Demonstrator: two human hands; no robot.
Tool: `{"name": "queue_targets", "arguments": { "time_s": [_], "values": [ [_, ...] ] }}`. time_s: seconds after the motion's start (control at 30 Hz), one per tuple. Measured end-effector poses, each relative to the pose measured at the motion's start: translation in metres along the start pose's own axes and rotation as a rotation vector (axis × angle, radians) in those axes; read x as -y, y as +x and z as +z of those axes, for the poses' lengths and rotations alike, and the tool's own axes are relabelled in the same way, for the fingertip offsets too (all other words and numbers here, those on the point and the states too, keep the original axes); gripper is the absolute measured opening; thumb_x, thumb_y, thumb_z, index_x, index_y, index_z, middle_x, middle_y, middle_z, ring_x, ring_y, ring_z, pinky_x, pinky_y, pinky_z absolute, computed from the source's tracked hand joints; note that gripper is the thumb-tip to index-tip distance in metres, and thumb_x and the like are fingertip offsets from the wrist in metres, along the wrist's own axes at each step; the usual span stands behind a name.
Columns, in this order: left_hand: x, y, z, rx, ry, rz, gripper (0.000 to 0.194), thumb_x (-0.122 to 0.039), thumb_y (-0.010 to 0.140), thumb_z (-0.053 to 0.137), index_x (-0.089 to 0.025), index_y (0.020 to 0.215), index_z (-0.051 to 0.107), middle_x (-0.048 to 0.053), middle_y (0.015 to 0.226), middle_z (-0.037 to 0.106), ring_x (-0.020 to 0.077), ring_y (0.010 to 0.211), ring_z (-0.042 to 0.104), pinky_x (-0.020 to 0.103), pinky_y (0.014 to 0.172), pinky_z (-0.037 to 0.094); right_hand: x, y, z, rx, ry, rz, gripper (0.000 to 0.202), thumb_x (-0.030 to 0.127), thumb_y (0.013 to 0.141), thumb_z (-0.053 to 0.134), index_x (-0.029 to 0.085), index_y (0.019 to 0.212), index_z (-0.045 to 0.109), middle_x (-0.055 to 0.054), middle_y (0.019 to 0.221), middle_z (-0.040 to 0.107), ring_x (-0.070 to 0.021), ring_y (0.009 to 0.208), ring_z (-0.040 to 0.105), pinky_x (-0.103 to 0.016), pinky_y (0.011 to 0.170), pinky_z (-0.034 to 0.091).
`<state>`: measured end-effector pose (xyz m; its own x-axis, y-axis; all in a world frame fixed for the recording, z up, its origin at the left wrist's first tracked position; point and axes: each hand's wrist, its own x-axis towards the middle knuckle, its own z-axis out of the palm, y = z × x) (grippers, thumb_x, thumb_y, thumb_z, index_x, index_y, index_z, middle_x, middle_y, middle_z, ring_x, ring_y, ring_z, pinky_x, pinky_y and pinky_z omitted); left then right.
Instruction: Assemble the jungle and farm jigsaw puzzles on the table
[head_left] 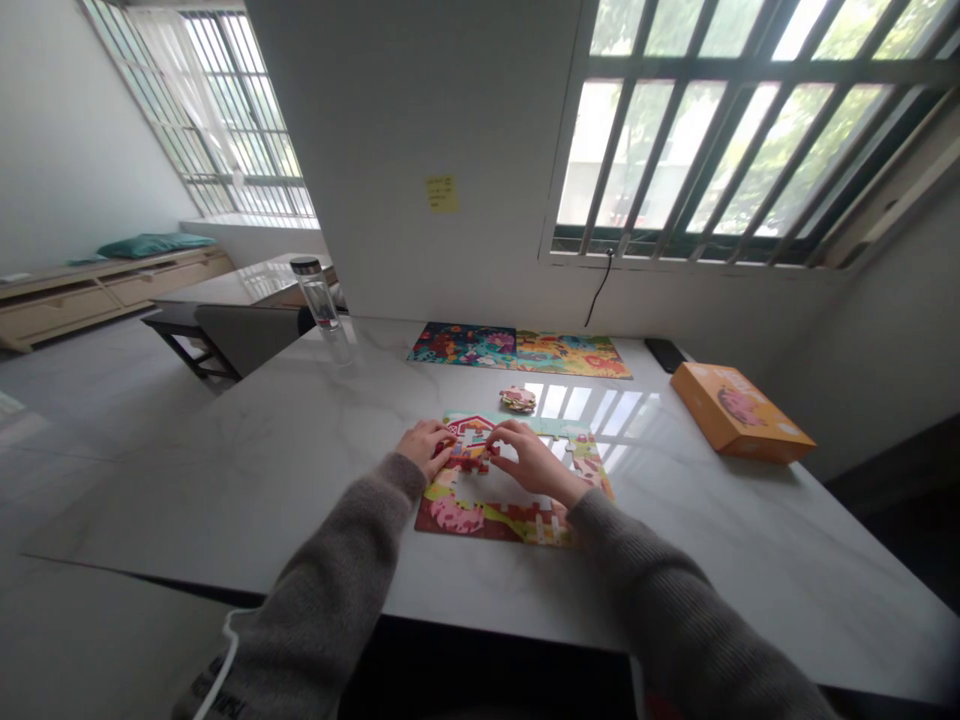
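Observation:
On the white marbled table lies a partly assembled jigsaw puzzle [457,515], with a pig at lower left and a red barn at upper left. Bare tabletop shows through its middle. My left hand [427,446] rests at the puzzle's left edge by the barn, thumb and fingers apart. Over the gap beside the barn, my right hand [529,460] has thumb and index finger pinched around a small reddish puzzle piece [491,452], mostly hidden by the fingers. Just beyond the puzzle sits a small pile of loose pieces [517,400].
Two colourful picture boards [465,345] lie side by side near the wall. An orange box [739,412] and a black phone-like object [664,355] are at the right. A glass bottle [319,295] stands at the far left corner of the table.

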<state>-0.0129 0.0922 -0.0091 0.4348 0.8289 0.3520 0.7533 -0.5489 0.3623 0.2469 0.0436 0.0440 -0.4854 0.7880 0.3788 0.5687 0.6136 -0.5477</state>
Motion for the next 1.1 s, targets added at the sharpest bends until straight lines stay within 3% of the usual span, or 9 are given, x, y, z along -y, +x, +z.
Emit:
{"name": "queue_targets", "arguments": {
  "time_s": [0.17, 0.37, 0.63, 0.93, 1.1],
  "values": [
    [-0.003, -0.002, -0.006, 0.013, 0.011, 0.01, 0.023, -0.024, 0.086, 0.061, -0.022, 0.106, 0.073, 0.008, 0.114, 0.066, 0.0269, 0.107, 0.056, 0.043, 0.099, 0.045, -0.007, 0.022, 0.016, -0.01, -0.108, 0.009, 0.014, 0.02, 0.09, 0.068, 0.024, 0.104, 0.067, -0.006, 0.111, 0.061, -0.0215, 0.103, 0.057, -0.036, 0.092, 0.046],
    [-0.007, -0.004, -0.008, 0.014, 0.003, -0.001, 0.024, -0.024, 0.086, 0.063, -0.023, 0.108, 0.072, 0.007, 0.115, 0.065, 0.027, 0.108, 0.055, 0.043, 0.1, 0.045, -0.015, 0.024, 0.033, 0.003, -0.241, 0.085, 0.018, 0.021, 0.09, 0.067, 0.027, 0.107, 0.069, -0.006, 0.112, 0.062, -0.0226, 0.102, 0.057, -0.036, 0.09, 0.045],
    [-0.012, -0.005, -0.009, 0.074, 0.064, -0.04, 0.035, -0.027, 0.086, 0.063, -0.029, 0.121, 0.07, 0.007, 0.119, 0.062, 0.0287, 0.111, 0.052, 0.044, 0.098, 0.044, -0.019, 0.021, 0.035, 0.001, -0.25, 0.089, 0.021, 0.021, 0.091, 0.065, 0.027, 0.11, 0.07, -0.006, 0.114, 0.064, -0.022, 0.102, 0.056, -0.035, 0.092, 0.043],
    [-0.015, -0.005, -0.006, 0.046, 0.117, -0.065, 0.035, -0.028, 0.083, 0.066, -0.029, 0.118, 0.071, 0.007, 0.118, 0.062, 0.0291, 0.109, 0.053, 0.045, 0.095, 0.045, -0.025, 0.018, 0.04, -0.011, -0.286, 0.056, 0.024, 0.017, 0.093, 0.059, 0.026, 0.111, 0.072, -0.007, 0.122, 0.062, -0.0233, 0.103, 0.052, -0.037, 0.094, 0.043],
    [-0.025, -0.004, -0.006, 0.034, 0.099, 0.044, 0.033, -0.025, 0.086, 0.062, -0.027, 0.117, 0.07, 0.007, 0.127, 0.063, 0.0304, 0.118, 0.053, 0.048, 0.099, 0.043, -0.022, 0.017, 0.04, -0.027, -0.279, 0.043, 0.024, 0.017, 0.095, 0.057, 0.025, 0.112, 0.072, -0.008, 0.113, 0.062, -0.0231, 0.103, 0.052, -0.036, 0.092, 0.044]
  ]
}}
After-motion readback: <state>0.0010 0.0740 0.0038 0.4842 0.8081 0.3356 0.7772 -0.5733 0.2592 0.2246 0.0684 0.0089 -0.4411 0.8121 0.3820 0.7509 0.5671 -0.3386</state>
